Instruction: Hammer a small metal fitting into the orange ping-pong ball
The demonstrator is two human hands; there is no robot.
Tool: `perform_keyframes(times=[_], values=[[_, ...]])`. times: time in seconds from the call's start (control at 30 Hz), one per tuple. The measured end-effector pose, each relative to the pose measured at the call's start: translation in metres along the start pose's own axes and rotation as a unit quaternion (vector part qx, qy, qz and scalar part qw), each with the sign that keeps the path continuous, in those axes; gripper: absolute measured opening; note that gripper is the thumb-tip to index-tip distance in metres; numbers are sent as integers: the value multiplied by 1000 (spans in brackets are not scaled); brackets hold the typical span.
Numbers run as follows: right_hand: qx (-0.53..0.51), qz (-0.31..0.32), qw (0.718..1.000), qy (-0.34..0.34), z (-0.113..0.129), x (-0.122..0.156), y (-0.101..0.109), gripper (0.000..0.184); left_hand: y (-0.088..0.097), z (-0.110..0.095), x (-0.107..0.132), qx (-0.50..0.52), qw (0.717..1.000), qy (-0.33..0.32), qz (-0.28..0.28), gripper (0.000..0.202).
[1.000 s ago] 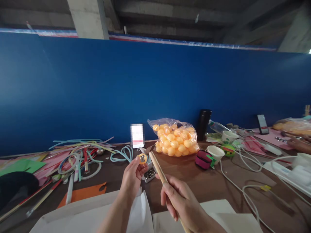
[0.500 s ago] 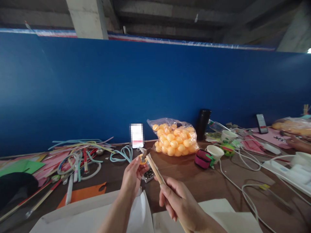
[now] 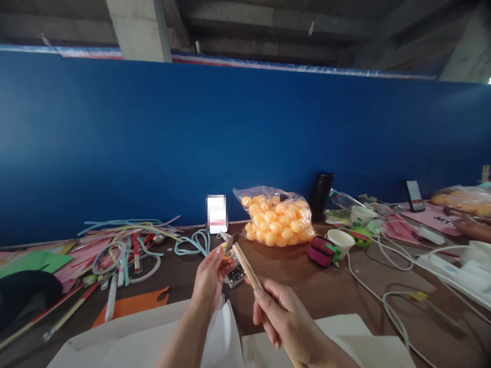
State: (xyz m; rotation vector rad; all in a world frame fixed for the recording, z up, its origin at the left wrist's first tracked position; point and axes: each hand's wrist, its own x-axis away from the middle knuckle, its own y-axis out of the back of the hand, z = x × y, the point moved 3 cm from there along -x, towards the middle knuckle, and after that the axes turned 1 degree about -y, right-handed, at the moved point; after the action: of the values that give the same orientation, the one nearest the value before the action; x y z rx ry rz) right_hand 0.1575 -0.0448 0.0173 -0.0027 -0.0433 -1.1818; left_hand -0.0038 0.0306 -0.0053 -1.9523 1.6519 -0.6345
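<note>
My left hand (image 3: 209, 278) pinches a small orange ball (image 3: 226, 251) with a hole in it, held up over the brown table (image 3: 326, 291). My right hand (image 3: 286, 319) grips a long wooden-handled tool (image 3: 247, 271). Its metal tip sits at the ball's opening. Both hands are closed around what they hold. A clear bag of orange balls (image 3: 276, 217) lies just behind them.
Coloured strips and paper scraps (image 3: 123, 245) pile at the left. White sheets (image 3: 146, 342) lie at the near edge. A small box of metal bits (image 3: 237, 275), a pink pouch (image 3: 322, 252), paper cups (image 3: 340, 240), a black tumbler (image 3: 321, 197), white cables (image 3: 387, 286) and another person's hand (image 3: 473, 227) are on the right.
The tool's tip has moved left and down onto the orange ball, and it now rests at the hole. My left hand has stayed nearly still.
</note>
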Motion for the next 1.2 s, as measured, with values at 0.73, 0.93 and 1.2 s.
perform_keyframes(times=[0.73,0.93,1.2], values=[[-39,-11,999,29,-4,-1,2,47,-2,-3,1,29,1000,-6,1,19],[-40,3,999,33,0,2,1,48,-2,-3,2,28,1000,-2,4,19],[-7,2,1000,3,-1,0,1,51,-1,-1,1,20,1000,0,-2,20]])
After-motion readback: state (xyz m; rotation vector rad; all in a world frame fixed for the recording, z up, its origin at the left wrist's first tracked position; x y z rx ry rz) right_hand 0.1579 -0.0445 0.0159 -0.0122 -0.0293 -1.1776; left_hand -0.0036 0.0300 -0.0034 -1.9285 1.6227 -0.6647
